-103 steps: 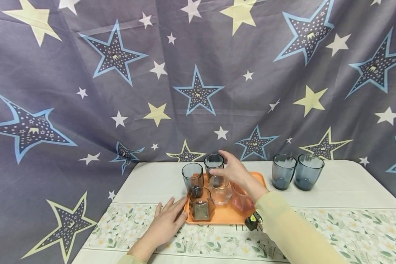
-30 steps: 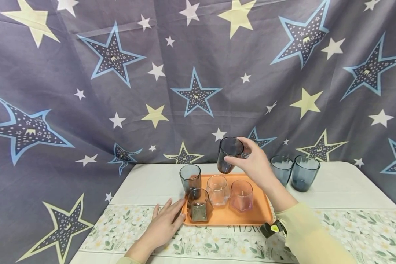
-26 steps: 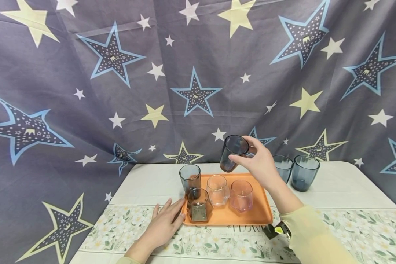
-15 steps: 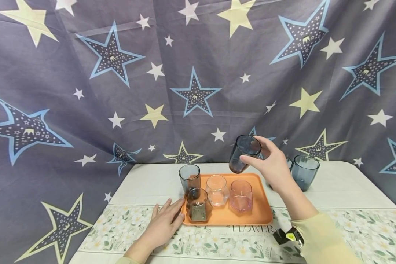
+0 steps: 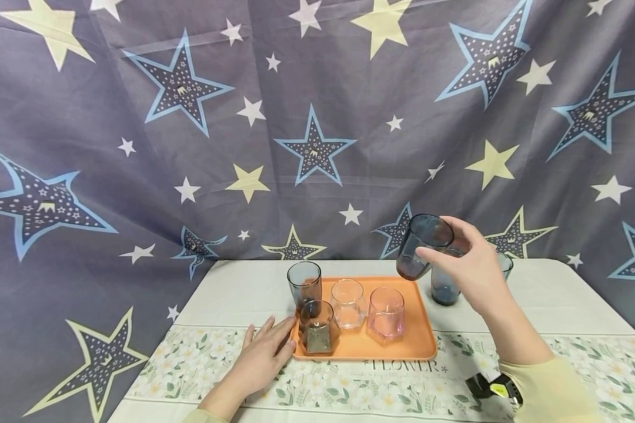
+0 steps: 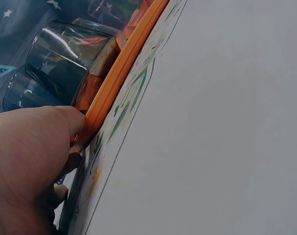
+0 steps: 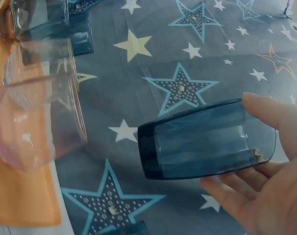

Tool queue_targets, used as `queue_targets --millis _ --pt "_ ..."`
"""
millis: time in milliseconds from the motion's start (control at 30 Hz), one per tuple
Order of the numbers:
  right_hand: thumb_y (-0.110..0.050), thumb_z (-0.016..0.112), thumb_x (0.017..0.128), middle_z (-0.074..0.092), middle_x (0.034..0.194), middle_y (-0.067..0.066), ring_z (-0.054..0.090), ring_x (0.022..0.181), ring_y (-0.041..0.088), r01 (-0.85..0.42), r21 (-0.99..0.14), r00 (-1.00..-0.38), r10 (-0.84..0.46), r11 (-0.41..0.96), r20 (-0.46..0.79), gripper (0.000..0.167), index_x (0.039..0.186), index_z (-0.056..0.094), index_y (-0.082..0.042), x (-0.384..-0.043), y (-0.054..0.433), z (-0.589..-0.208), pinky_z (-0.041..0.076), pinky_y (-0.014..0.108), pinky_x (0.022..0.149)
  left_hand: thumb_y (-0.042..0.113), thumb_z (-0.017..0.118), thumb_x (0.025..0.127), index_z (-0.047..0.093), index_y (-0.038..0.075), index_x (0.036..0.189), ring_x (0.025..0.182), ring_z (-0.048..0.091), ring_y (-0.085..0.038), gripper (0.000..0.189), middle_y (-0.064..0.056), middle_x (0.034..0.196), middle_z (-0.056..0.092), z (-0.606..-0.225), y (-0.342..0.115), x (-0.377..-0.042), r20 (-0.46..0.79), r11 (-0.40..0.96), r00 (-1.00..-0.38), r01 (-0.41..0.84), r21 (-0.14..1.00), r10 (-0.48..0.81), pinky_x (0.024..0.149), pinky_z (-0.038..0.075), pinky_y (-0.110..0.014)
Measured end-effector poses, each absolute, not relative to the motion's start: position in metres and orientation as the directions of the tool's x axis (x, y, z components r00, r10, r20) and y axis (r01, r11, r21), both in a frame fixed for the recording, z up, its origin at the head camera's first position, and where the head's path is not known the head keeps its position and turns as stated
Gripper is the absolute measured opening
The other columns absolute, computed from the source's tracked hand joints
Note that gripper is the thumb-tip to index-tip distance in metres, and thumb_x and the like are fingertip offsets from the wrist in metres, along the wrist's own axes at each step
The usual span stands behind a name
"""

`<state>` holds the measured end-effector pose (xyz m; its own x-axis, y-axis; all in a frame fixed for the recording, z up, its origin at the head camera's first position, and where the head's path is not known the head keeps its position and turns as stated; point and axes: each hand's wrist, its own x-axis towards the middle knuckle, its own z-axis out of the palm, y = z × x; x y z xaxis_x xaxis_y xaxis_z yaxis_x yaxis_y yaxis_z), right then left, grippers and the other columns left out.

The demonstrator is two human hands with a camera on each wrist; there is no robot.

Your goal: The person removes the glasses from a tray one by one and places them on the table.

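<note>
My left grip (image 5: 261,359), fingers relaxed, touches an orange tray (image 5: 415,346) bearing a blue glass (image 5: 303,285), smoky glass (image 5: 316,332), clear glass (image 5: 348,308) and pink glass (image 5: 385,314); a tilted tumbler (image 5: 417,249) hangs above the counter (image 5: 566,299), clasped in my right grip (image 5: 473,270), near two standing tumblers (image 5: 444,292).

The held smoky-blue round glass tumbler (image 7: 202,139) is evenly tinted and the orange rectangular tray (image 5: 419,326) is one solid shade; also noted are a grey-brown faceted glass cup (image 5: 317,333), a colourless faceted glass cup (image 5: 348,306) and a pale-pink faceted glass cup (image 5: 386,317). The white fabric tablecloth (image 5: 211,299) carries a band of white blossoms, yellow centres, green leaves and dark lettering. The grey-violet hanging cloth (image 5: 153,147) displays plain white and pale-yellow stars, plus white-dotted dark stars outlined in light blue or yellow.
</note>
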<state>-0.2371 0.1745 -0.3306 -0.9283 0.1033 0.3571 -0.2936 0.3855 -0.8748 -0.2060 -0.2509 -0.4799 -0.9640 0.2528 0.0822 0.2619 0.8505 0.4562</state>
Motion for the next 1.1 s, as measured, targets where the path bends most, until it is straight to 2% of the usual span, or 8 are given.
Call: queue_targets --millis 167,367,567,633,800,867,933,1100 --pt "-0.045 0.091 0.094 0.063 0.140 0.011 0.060 0.121 0.017 -0.275 -0.847 -0.927 0.108 0.454 0.359 0.088 0.168 0.049 -0.023 -0.232 0.191 -0.330 0.049 0.018 0.084 0.040 0.055 0.117 0.053 0.014 0.166 0.163 0.031 -0.045 0.055 -0.006 0.169 0.051 -0.479 -0.250 -0.206 0.078 0.851 -0.964 0.262 0.456 0.255 0.127 0.003 -0.079" --pt "-0.048 0.089 0.095 0.058 0.150 0.011 0.052 0.138 0.029 -0.236 -0.825 -0.940 0.095 0.513 0.328 0.090 0.170 0.046 -0.020 -0.230 0.212 -0.331 0.047 0.027 0.091 0.040 0.056 0.117 0.053 0.015 0.166 0.163 0.031 -0.044 0.055 -0.006 0.169 0.051 -0.479 -0.250 -0.205 0.079 0.850 -0.965 0.259 0.458 0.252 0.127 0.003 -0.078" --pt "-0.048 0.088 0.096 0.059 0.146 0.006 0.050 0.132 0.021 -0.220 -0.812 -0.947 0.081 0.541 0.311 0.088 0.169 0.048 -0.018 -0.231 0.231 -0.334 0.047 0.024 0.085 0.040 0.056 0.117 0.053 0.015 0.166 0.163 0.031 -0.045 0.055 -0.006 0.169 0.051 -0.478 -0.250 -0.204 0.085 0.847 -0.963 0.267 0.460 0.257 0.127 0.003 -0.079" --pt "-0.049 0.088 0.096 0.059 0.147 0.006 0.050 0.132 0.021 -0.213 -0.806 -0.950 0.075 0.553 0.303 0.089 0.169 0.047 -0.017 -0.231 0.237 -0.333 0.048 0.023 0.084 0.040 0.055 0.118 0.052 0.015 0.167 0.163 0.031 -0.045 0.055 -0.006 0.170 0.051 -0.478 -0.250 -0.204 0.083 0.849 -0.963 0.266 0.457 0.257 0.127 0.003 -0.078" --pt "-0.052 0.086 0.097 0.052 0.156 0.010 0.048 0.142 0.035 -0.180 -0.799 -0.960 0.076 0.574 0.271 0.094 0.171 0.043 -0.014 -0.230 0.251 -0.329 0.047 0.026 0.088 0.039 0.055 0.118 0.052 0.013 0.167 0.163 0.031 -0.046 0.056 -0.007 0.170 0.050 -0.478 -0.249 -0.205 0.085 0.848 -0.962 0.270 0.456 0.260 0.127 0.003 -0.079" --pt "-0.052 0.085 0.098 0.050 0.158 0.014 0.046 0.146 0.040 -0.169 -0.801 -0.963 0.077 0.575 0.259 0.095 0.172 0.040 -0.013 -0.230 0.256 -0.327 0.048 0.032 0.092 0.039 0.056 0.117 0.053 0.013 0.166 0.162 0.031 -0.046 0.055 -0.007 0.169 0.051 -0.478 -0.250 -0.205 0.090 0.847 -0.961 0.274 0.456 0.262 0.127 0.003 -0.079" --pt "-0.051 0.084 0.099 0.049 0.159 0.017 0.045 0.145 0.042 -0.159 -0.799 -0.964 0.082 0.580 0.252 0.096 0.173 0.038 -0.011 -0.230 0.262 -0.326 0.046 0.034 0.092 0.039 0.056 0.117 0.053 0.013 0.166 0.162 0.031 -0.046 0.055 -0.006 0.169 0.051 -0.477 -0.250 -0.204 0.089 0.848 -0.961 0.273 0.455 0.262 0.127 0.003 -0.079" --pt "-0.052 0.082 0.100 0.046 0.158 0.020 0.045 0.134 0.037 -0.134 -0.778 -0.961 0.111 0.613 0.253 0.097 0.173 0.036 -0.009 -0.228 0.273 -0.323 0.045 0.030 0.088 0.039 0.056 0.117 0.053 0.014 0.166 0.162 0.031 -0.046 0.055 -0.006 0.169 0.051 -0.477 -0.250 -0.203 0.088 0.846 -0.961 0.273 0.458 0.262 0.127 0.003 -0.079"
